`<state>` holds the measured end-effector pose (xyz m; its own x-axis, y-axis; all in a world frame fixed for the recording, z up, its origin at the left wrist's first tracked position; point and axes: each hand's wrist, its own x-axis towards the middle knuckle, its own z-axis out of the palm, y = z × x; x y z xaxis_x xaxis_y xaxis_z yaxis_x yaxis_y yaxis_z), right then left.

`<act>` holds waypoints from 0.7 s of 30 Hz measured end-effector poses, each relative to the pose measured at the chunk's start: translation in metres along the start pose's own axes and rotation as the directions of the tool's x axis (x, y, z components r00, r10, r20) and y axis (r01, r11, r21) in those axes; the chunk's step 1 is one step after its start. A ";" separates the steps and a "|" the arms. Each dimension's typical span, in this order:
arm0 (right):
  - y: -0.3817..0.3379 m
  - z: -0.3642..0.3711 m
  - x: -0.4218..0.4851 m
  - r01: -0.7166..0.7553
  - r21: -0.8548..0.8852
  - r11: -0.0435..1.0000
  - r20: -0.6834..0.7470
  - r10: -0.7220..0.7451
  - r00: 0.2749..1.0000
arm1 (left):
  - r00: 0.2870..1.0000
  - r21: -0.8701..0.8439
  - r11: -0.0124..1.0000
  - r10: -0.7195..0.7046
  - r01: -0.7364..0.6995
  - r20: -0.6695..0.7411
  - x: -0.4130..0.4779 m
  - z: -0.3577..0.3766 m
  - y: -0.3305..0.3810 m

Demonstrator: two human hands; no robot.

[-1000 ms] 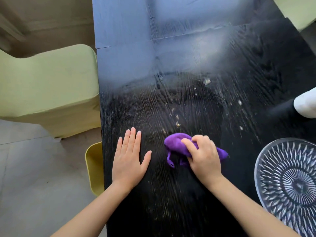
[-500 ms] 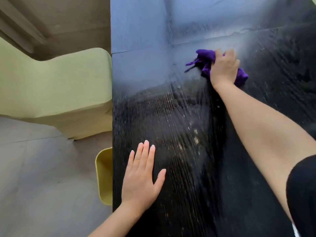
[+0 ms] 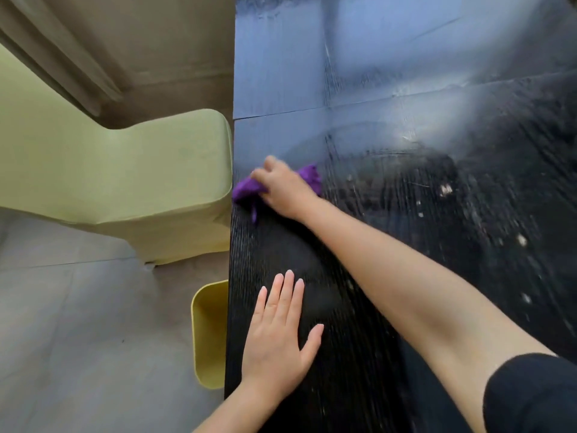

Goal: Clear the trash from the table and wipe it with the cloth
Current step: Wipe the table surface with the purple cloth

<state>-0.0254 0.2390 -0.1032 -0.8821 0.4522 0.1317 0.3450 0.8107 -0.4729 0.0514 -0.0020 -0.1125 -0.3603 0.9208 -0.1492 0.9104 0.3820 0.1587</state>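
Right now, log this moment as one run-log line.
step: wiping | right hand grips purple cloth at left edge of black table | left hand flat on table | crumbs lie farther right

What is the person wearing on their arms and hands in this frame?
The left hand and right hand are ungloved, with no rings, watch or bracelet showing. Both forearms are bare. A black sleeve covers the right upper arm; the left arm leaves the frame before any sleeve appears.
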 end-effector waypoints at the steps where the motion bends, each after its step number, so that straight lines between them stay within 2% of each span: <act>1: -0.013 0.006 -0.010 0.080 -0.007 0.997 0.040 -0.080 0.996 | 1.000 -0.001 1.000 -0.002 0.002 -0.002 0.000 0.000 0.000; 2: -0.018 0.007 -0.020 0.141 -0.041 0.989 0.054 -0.139 0.989 | 1.000 -0.006 1.000 0.000 0.000 -0.011 0.000 0.000 0.000; 4: -0.008 -0.002 -0.035 0.167 -0.112 0.979 0.004 -0.168 0.986 | 0.999 0.006 1.000 0.020 -0.020 -0.038 0.002 0.000 0.000; 8: 0.032 -0.030 -0.076 0.028 -0.199 0.980 -0.124 -0.054 0.991 | 0.999 0.035 0.999 0.014 -0.012 -0.044 -0.003 0.000 -0.003; 12: 0.044 -0.049 -0.125 -0.087 -0.232 0.969 -0.152 0.052 0.987 | 1.000 0.018 1.000 -0.006 0.007 -0.018 -0.042 0.005 -0.002; 16: 0.034 -0.052 -0.169 -0.137 -0.263 0.955 -0.150 0.100 0.984 | 0.998 -0.012 0.998 -0.063 0.063 -0.028 -0.094 0.013 0.000; 21: 0.001 -0.045 -0.245 -0.140 -0.257 0.956 -0.186 0.094 0.978 | 0.992 -0.042 0.992 -0.123 0.122 -0.013 -0.151 0.024 0.011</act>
<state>0.2055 0.1461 -0.0970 -0.7711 0.5872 0.2462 0.5362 0.8074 -0.2463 0.1206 -0.1391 -0.1113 -0.4721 0.8679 -0.1548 0.8502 0.4946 0.1801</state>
